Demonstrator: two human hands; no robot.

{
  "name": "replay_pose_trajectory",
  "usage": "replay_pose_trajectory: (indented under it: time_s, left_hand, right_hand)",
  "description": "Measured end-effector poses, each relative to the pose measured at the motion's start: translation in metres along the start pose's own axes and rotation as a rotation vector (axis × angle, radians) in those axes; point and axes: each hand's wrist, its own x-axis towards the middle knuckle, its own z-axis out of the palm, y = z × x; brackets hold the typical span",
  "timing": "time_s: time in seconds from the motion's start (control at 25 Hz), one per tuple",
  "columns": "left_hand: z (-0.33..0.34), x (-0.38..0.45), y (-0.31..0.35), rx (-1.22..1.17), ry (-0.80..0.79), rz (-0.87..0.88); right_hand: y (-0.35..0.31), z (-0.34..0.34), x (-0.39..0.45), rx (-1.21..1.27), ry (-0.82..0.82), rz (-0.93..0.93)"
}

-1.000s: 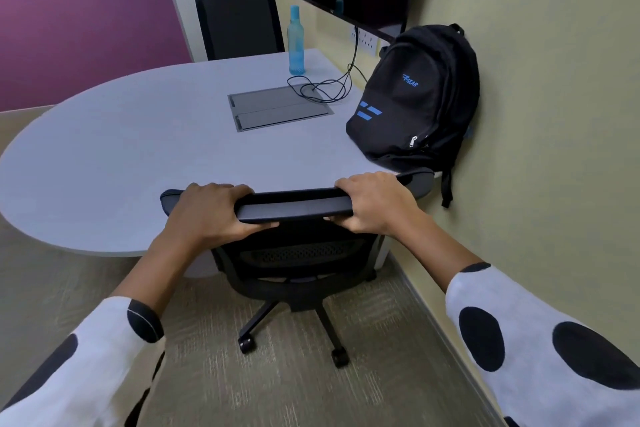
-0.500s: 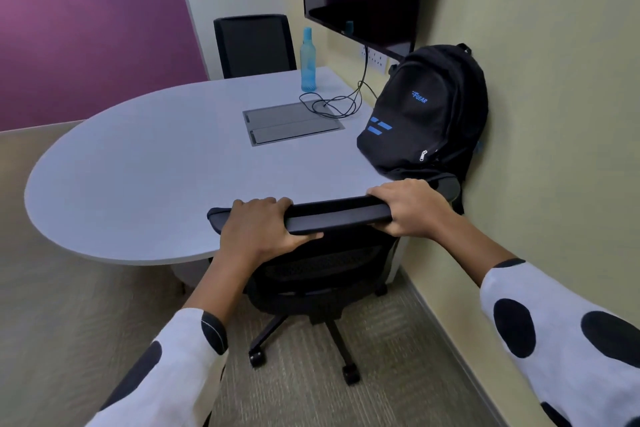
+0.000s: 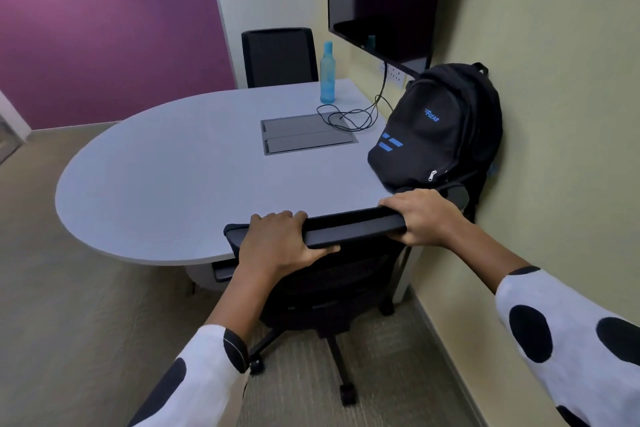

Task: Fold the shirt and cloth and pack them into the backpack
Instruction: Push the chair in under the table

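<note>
Head view: both hands grip the top edge of a black chair pushed up to the near side of a grey table. The left hand curls over the left part of the chair's top, fingers on the far side and thumb along the near face. The right hand wraps the right part in the same way, fingers over the top and thumb underneath. The backpack stands upright on the table's right edge, leaning against the wall, just beyond the right hand, its zips drawn up. Farther back a blue bottle stands near a coiled cable and a flat panel set in the tabletop. A second chair sits at the far side. Neither a shirt nor a cloth shows anywhere.
</note>
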Motion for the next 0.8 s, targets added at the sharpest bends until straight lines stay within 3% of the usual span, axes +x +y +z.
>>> replay_pose_trajectory:
  time_s: [0.64,0.72,0.8]
  left_hand:
    - [-0.001,-0.004,0.037,0.017,-0.026,-0.127]
    - [-0.005,-0.008,0.037,0.015,-0.063,-0.128]
    - [-0.010,-0.012,0.036,-0.063,-0.129,-0.117]
  right_hand:
    - [0.033,0.005,-0.008,-0.007,-0.024,-0.113]
    - [0.032,0.002,-0.014,0.144,-0.025,-0.145]
    - [0.028,-0.010,-0.022,0.525,0.050,-0.105]
